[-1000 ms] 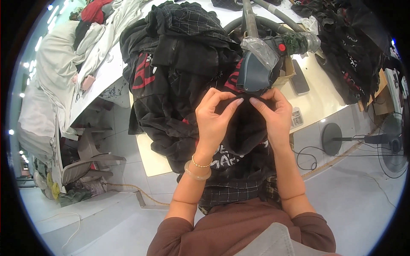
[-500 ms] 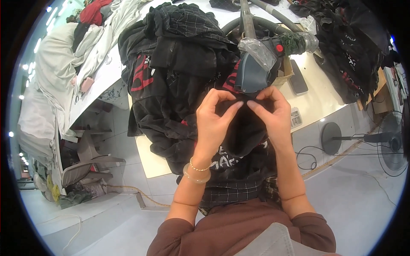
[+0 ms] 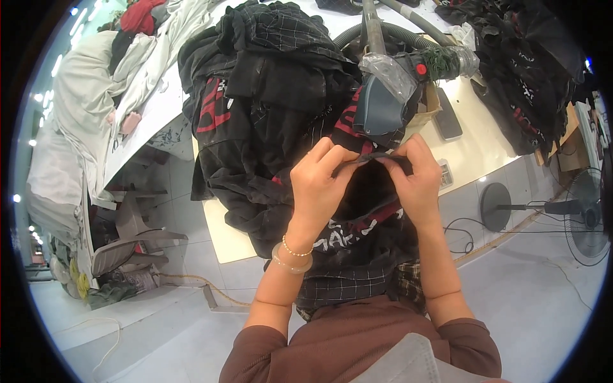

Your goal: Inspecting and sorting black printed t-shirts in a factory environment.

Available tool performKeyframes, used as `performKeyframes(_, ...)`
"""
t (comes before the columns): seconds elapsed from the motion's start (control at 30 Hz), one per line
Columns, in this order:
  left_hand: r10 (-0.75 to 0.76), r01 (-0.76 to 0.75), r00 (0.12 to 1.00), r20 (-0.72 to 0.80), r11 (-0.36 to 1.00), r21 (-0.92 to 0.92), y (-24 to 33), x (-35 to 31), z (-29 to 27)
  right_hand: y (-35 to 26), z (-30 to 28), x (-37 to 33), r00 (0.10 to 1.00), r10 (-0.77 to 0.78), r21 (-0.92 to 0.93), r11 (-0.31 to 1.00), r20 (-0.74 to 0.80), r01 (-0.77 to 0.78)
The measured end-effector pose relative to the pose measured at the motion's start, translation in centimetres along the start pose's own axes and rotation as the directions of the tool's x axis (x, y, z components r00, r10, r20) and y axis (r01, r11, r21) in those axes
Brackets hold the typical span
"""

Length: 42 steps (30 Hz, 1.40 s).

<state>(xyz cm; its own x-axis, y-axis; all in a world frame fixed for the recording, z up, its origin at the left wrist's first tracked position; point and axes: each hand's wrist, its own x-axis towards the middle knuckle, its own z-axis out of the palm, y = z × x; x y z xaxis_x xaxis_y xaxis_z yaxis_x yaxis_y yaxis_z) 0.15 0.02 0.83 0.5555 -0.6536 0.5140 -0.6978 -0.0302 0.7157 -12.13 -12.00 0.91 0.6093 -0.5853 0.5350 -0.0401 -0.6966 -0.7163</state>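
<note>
A black garment [image 3: 367, 195] with white and red print spreads over my lap and up to the table edge. My left hand [image 3: 316, 182], wearing bracelets, pinches its dark edge between thumb and fingers. Opposite it, my right hand [image 3: 416, 179] pinches the same edge a short way along. The strip between them is stretched in a low arch, with the dark cloth hanging below. Just beyond my fingertips is a blue-grey machine head [image 3: 378, 112] partly wrapped in clear plastic, with a red button [image 3: 421, 69] on its side.
A heap of black garments [image 3: 268, 96] covers the table at left; another dark heap [image 3: 523, 70] is at far right. A ribbed hose [image 3: 408, 35] runs behind the machine. A dark phone-like slab [image 3: 448, 122] lies right of it. Pale cloth [image 3: 83, 83] drapes a left table. A fan [image 3: 581, 210] stands right.
Both hands have drawn slightly apart, and the pinched edge now shows as a stretched strip between them. More print shows on the cloth below.
</note>
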Motion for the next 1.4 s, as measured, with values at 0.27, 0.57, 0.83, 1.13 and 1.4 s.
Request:
performKeyframes(0.27,0.185,-0.179,0.932,-0.311,0.983,0.048,-1.8,-0.5,2.4,0.8,2.5,-0.1,0.960,-0.096,-0.034,0.995,-0.264,0.090)
performKeyframes(0.57,0.140,-0.138,0.901,-0.410,0.990,0.034,-2.0,-0.6,3.4,0.6,3.3,0.3,0.943,-0.097,-0.024,0.995,-0.318,0.095)
performKeyframes(0.83,0.141,-0.149,0.896,-0.420,0.989,0.013,-1.9,-0.5,3.7,0.9,3.2,0.3,0.943,-0.082,-0.022,0.997,-0.321,0.080)
performKeyframes(1.13,0.270,-0.247,0.868,-0.416,0.963,0.109,-2.2,-0.6,3.5,1.2,3.0,0.0,0.939,-0.127,-0.068,0.992,-0.320,0.111)
performKeyframes(1.4,0.344,-0.304,0.851,-0.397,0.939,0.163,-2.2,-0.7,3.0,1.5,3.0,-0.5,0.927,-0.139,-0.045,0.990,-0.349,0.132)
